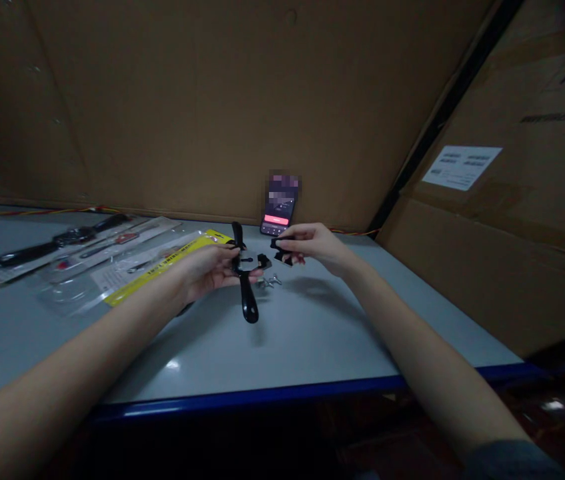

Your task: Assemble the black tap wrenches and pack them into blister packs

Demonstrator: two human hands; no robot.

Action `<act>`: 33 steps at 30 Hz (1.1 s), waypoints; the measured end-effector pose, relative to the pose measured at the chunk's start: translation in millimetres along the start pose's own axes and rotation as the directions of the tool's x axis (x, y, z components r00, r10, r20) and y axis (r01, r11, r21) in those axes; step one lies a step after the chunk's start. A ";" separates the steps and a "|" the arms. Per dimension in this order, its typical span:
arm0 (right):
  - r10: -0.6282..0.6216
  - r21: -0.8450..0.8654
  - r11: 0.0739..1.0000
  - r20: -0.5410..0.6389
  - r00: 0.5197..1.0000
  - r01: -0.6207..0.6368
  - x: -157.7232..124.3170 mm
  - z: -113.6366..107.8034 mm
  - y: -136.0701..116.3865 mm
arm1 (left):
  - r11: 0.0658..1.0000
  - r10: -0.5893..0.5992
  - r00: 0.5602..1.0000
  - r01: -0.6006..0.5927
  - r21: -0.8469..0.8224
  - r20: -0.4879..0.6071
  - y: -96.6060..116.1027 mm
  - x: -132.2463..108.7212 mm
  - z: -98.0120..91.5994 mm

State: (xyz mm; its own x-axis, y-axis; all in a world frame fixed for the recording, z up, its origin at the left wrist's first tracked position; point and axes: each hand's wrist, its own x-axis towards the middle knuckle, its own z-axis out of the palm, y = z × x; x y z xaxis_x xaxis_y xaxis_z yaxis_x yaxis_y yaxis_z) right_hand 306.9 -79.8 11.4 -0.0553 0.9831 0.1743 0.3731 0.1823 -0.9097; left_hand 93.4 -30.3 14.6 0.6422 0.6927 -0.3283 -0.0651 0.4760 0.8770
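My left hand (212, 272) is closed around the middle of a black two-handled spokeshave (249, 300), held tilted above the table. A metal plate with a slot (247, 259) shows at its centre, by my fingers. To the right, my right hand (310, 247) pinches a small dark part (278, 244), apart from the spokeshave. A small black piece (264, 261) appears between the two hands; whether it is attached to the spokeshave I cannot tell. Just below it, a few small silver screws (273, 281) lie on the table.
A lit phone (278, 207) leans against the cardboard behind my hands. At left lie another black spokeshave (57, 241), clear plastic packaging (70, 283) and a yellow package card (135, 283). A cardboard box (502, 267) borders the right side. The grey table (302, 347) has a blue front edge.
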 end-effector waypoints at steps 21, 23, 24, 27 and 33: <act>-0.117 0.054 0.992 0.074 0.990 0.113 -0.2 44.4 2.5 | 0.993 -0.116 0.942 0.118 0.013 0.315 -10.0 -0.1 4.8; -0.105 0.060 0.993 0.061 0.993 0.101 0.7 46.0 4.6 | 0.994 -0.105 0.946 0.099 0.035 0.307 -11.0 -1.0 5.8; -0.101 0.060 0.993 0.052 0.994 0.098 1.0 47.0 5.3 | 0.995 -0.096 0.949 0.083 0.056 0.301 -11.7 -1.6 6.6; -0.104 0.043 0.994 0.006 0.995 0.103 0.8 50.9 5.9 | 0.991 -0.061 0.957 0.025 0.129 0.285 -14.3 -3.4 9.5; -0.109 0.007 0.994 -0.102 0.989 0.110 -1.4 56.3 1.9 | 0.989 -0.001 0.969 -0.037 0.145 0.249 -17.5 -3.5 11.4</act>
State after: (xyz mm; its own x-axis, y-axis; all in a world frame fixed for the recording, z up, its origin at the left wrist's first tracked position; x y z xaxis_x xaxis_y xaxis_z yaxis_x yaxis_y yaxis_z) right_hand 255.5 -80.0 -11.8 -0.0008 0.9508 0.3097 0.3584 0.2894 -0.8876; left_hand 101.0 -47.2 4.4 0.8122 0.5357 -0.2312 0.0226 0.3670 0.9299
